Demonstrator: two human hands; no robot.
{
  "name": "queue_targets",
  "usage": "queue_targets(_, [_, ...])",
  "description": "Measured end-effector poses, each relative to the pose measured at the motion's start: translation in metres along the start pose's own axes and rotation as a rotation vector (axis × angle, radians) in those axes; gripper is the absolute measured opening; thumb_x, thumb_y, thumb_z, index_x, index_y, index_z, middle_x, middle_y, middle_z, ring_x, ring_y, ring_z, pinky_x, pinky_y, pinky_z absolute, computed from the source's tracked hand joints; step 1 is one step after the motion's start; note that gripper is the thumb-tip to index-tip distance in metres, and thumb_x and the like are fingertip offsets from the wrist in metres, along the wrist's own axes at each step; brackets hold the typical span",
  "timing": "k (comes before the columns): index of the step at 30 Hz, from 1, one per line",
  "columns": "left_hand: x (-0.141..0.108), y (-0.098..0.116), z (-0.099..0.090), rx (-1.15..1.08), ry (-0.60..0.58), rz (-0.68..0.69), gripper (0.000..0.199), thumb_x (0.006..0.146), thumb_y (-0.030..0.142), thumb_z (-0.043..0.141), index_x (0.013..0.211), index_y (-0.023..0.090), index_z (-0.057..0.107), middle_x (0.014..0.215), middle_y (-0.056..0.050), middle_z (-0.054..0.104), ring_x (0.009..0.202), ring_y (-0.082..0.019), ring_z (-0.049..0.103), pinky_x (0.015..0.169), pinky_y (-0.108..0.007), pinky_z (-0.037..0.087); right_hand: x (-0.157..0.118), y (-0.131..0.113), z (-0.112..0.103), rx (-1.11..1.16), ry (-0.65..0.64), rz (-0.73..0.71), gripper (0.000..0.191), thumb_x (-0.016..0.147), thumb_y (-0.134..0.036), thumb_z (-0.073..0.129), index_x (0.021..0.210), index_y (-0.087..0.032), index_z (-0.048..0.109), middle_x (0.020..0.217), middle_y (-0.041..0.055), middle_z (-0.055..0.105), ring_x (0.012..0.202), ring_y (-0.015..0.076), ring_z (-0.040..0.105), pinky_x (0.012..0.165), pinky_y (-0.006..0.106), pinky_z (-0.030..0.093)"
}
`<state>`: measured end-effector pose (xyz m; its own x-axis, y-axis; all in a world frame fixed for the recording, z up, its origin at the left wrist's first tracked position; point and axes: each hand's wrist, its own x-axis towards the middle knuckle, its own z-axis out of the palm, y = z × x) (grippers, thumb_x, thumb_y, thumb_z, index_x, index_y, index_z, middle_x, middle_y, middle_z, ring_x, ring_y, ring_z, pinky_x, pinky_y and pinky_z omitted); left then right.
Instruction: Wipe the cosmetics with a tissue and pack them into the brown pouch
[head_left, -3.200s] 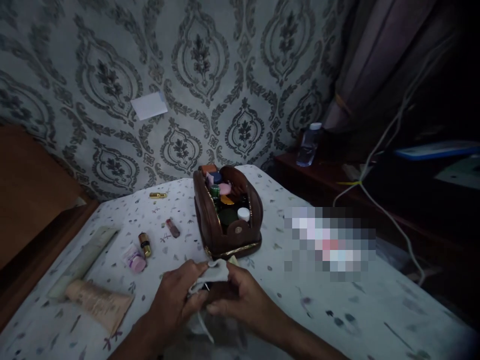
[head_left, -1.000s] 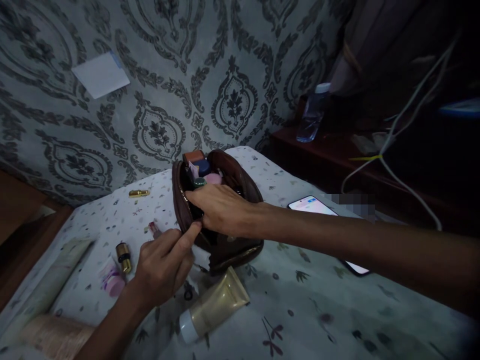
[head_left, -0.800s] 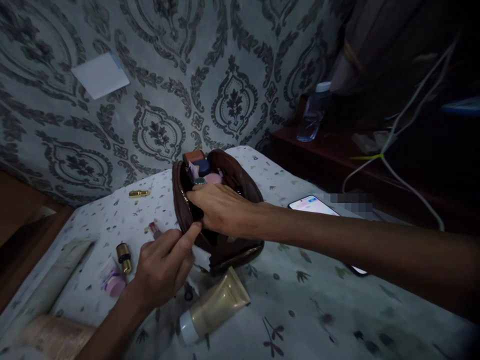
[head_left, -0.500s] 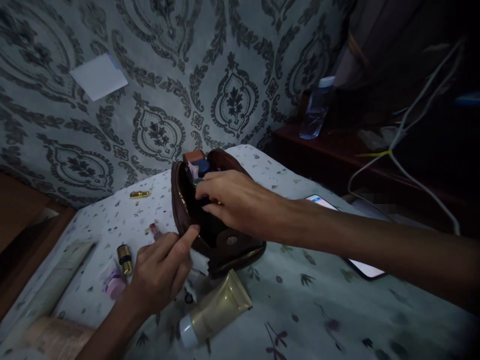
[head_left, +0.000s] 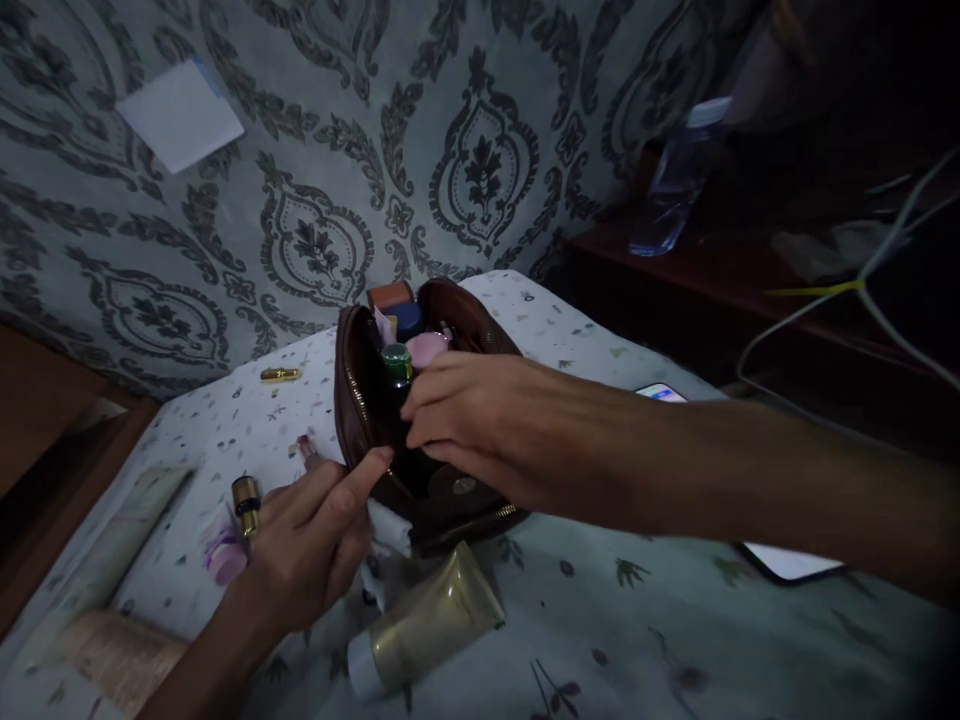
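Observation:
A brown toiletry bag (head_left: 356,430) stands unzipped on the bed, its opening facing up. My right hand (head_left: 480,415) reaches over it, fingers bent together and dipping inside; whatever they hold is hidden. Close to those fingertips stand a green-capped bottle (head_left: 397,362) and a pink round item (head_left: 427,348). At the bag's near left edge, my left hand (head_left: 311,530) grips the zipped rim, index finger along it and the other fingers curled. Just below lies a gold tube with a white cap (head_left: 435,620). White tissue-like material (head_left: 390,528) sticks out beside the left hand.
Left of the bag lie a gold lipstick-like tube (head_left: 280,375), a black-and-gold container (head_left: 245,505), a pink-capped tube (head_left: 223,550) and a long pale tube (head_left: 127,530). A phone (head_left: 795,562) is partly under my right forearm. A water bottle (head_left: 679,180) stands on the dark red surface.
My right hand has shifted slightly right and lower in the bag, uncovering the green-capped bottle and pink item. The left hand stays at the rim. The view has turned a little.

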<state>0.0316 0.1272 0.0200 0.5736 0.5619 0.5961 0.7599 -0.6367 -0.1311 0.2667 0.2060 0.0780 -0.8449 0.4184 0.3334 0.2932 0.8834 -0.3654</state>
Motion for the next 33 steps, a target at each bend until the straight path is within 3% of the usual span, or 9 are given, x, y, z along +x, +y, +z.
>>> queue_targets(5, [0.001, 0.0, -0.002, 0.005, -0.011, 0.003, 0.047, 0.093, 0.007, 0.042, 0.139, 0.014, 0.048, 0.07, 0.002, 0.049, 0.057, -0.01, 0.05, 0.052, -0.021, 0.037, 0.038, 0.01, 0.003, 0.001, -0.292, -0.139, 0.017, 0.082, -0.002, 0.054, 0.076, -0.013, 0.066, 0.074, 0.0019, 0.062, 0.07, 0.0136, 0.051, 0.067, 0.027, 0.039])
queue_targets(9, [0.003, 0.0, -0.003, 0.017, -0.017, 0.005, 0.049, 0.094, 0.008, 0.041, 0.142, 0.015, 0.044, 0.07, 0.002, 0.049, 0.057, -0.01, 0.051, 0.052, -0.022, 0.036, 0.056, 0.008, 0.005, -0.058, -0.523, -0.022, 0.018, 0.082, 0.0, 0.052, 0.083, -0.013, 0.065, 0.079, 0.0025, 0.061, 0.076, 0.0145, 0.052, 0.066, 0.026, 0.039])
queue_targets(13, [0.003, -0.001, -0.002, 0.004, -0.004, 0.02, 0.05, 0.093, 0.008, 0.041, 0.143, 0.015, 0.043, 0.069, 0.002, 0.048, 0.057, -0.011, 0.051, 0.051, -0.022, 0.036, 0.064, 0.001, 0.007, -0.102, -0.673, 0.084, 0.015, 0.085, -0.004, 0.05, 0.084, -0.013, 0.062, 0.084, 0.0036, 0.06, 0.076, 0.0152, 0.053, 0.064, 0.026, 0.039])
queue_targets(20, [0.004, -0.002, -0.002, 0.01, -0.006, 0.017, 0.051, 0.093, 0.008, 0.04, 0.143, 0.015, 0.043, 0.068, 0.003, 0.047, 0.056, -0.01, 0.049, 0.049, -0.021, 0.036, 0.066, -0.007, 0.003, -0.155, -0.696, 0.133, 0.017, 0.087, -0.004, 0.049, 0.088, -0.011, 0.065, 0.093, 0.008, 0.065, 0.081, 0.0168, 0.057, 0.065, 0.026, 0.04])
queue_targets(26, [0.003, 0.0, -0.001, 0.011, 0.001, 0.018, 0.044, 0.094, 0.008, 0.041, 0.137, 0.012, 0.048, 0.071, 0.002, 0.048, 0.058, -0.01, 0.051, 0.05, -0.021, 0.038, 0.064, -0.006, 0.005, -0.156, -0.725, 0.112, 0.022, 0.088, -0.005, 0.047, 0.081, -0.011, 0.067, 0.077, 0.0079, 0.067, 0.071, 0.0182, 0.059, 0.06, 0.029, 0.039])
queue_targets(31, [0.003, 0.001, -0.001, 0.021, -0.01, 0.014, 0.042, 0.094, 0.008, 0.04, 0.134, 0.013, 0.049, 0.069, 0.002, 0.049, 0.058, -0.01, 0.052, 0.051, -0.022, 0.038, 0.061, -0.003, 0.008, -0.145, -0.618, 0.111, 0.019, 0.089, -0.003, 0.046, 0.09, -0.007, 0.065, 0.096, 0.0132, 0.068, 0.085, 0.0186, 0.061, 0.064, 0.026, 0.042])
queue_targets(33, [0.004, 0.001, -0.002, 0.032, -0.017, 0.011, 0.044, 0.094, 0.008, 0.04, 0.136, 0.014, 0.048, 0.068, 0.003, 0.047, 0.056, -0.01, 0.051, 0.05, -0.022, 0.037, 0.061, 0.0, 0.011, -0.119, -0.627, 0.081, 0.019, 0.089, -0.004, 0.046, 0.085, -0.01, 0.064, 0.094, 0.0117, 0.067, 0.083, 0.0179, 0.06, 0.065, 0.026, 0.043])
